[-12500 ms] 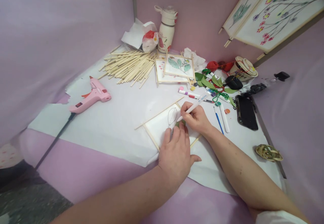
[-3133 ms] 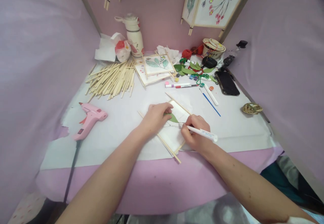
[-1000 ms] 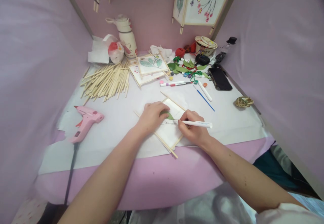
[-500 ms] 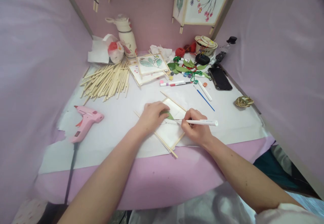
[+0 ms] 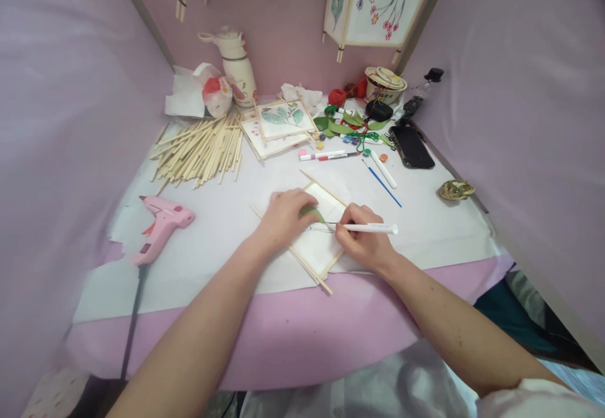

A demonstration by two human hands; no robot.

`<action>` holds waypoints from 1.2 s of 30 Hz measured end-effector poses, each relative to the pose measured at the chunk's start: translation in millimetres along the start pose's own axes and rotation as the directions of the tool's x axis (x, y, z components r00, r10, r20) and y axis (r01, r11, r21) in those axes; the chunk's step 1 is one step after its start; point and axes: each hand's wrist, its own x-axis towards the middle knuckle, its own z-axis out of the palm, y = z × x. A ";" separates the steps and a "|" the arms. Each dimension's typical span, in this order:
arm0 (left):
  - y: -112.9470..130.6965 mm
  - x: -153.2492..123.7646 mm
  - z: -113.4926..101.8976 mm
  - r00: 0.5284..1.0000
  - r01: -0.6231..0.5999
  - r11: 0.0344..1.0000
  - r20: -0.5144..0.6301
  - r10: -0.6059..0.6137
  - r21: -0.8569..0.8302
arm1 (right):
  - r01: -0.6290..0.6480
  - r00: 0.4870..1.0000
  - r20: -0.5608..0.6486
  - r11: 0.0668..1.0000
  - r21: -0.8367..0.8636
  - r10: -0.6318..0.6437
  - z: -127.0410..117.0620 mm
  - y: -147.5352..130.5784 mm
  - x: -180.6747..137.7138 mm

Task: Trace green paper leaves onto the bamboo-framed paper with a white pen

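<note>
A white paper panel point(image 5: 317, 249) edged with thin wooden sticks lies at an angle in front of me. On it is a green leaf point(image 5: 312, 214), partly under the curled fingers and thumb of my left hand point(image 5: 285, 216), which hold it against the paper. My right hand point(image 5: 363, 239) is closed round a white marker pen point(image 5: 373, 228), its tip at the pointed right end of the leaf. Thin dark drawn lines show on the paper just below the leaf.
A pink glue gun point(image 5: 163, 226) lies left, below a heap of wooden sticks point(image 5: 201, 150). Painted framed panels point(image 5: 285, 120), a white bottle point(image 5: 237, 71), loose leaves point(image 5: 340, 127) and a phone point(image 5: 411, 147) are behind. A blue paintbrush point(image 5: 382, 183) lies right; a painted lantern point(image 5: 380, 5) hangs above.
My right hand has moved slightly left, and the back end of the marker pen has shifted left with it. My left hand stays on the leaf.
</note>
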 end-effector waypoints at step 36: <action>-1.7 -0.8 1.4 1.000 -0.019 1.000 0.003 0.019 0.006 | -0.113 0.992 -0.022 0.972 0.206 0.120 -13.6 2.5 2.6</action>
